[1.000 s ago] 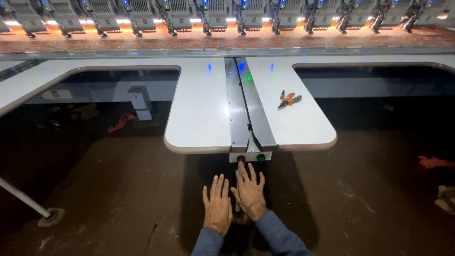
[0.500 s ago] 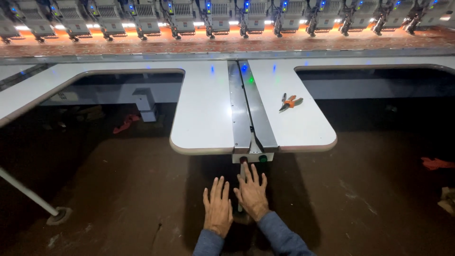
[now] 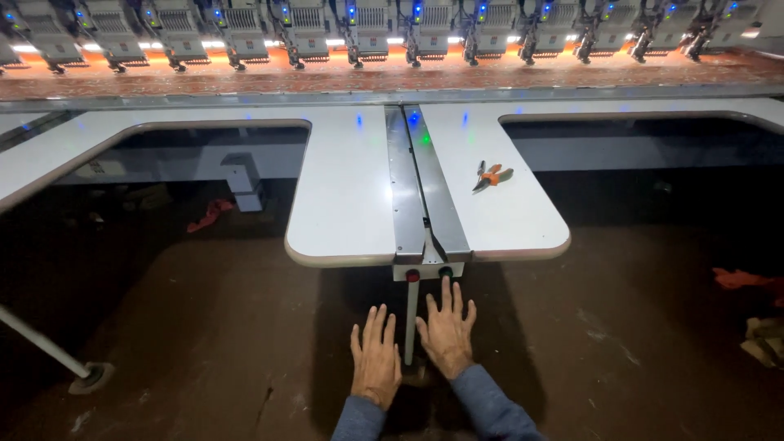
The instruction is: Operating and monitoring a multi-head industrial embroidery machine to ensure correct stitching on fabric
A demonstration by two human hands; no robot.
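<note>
Not much has shifted since half a second back: the right hand has crept up a touch, so its longest finger now sits right under the green button on the small control box at the front end of the grey rail. The left hand hasn't really moved; it hangs just below and to the left of that box, beside the thin leg under it.

Both hands are flat, fingers spread and holding nothing.

The red button sits left of the green one on the same box face. They look like small, stiff push-buttons, so a single fingertip pressing straight in would probably do; nothing to grab, and the box looks solidly fixed to the white counter.

To the right of the rail, on the counter, lies a pair of orange-handled snips: light, hard, pointy, best picked up by the handles.

Containers: none in view. Behind the rail runs a row of embroidery heads over reddish fabric, with a red scrap on the floor off to the left.
</note>
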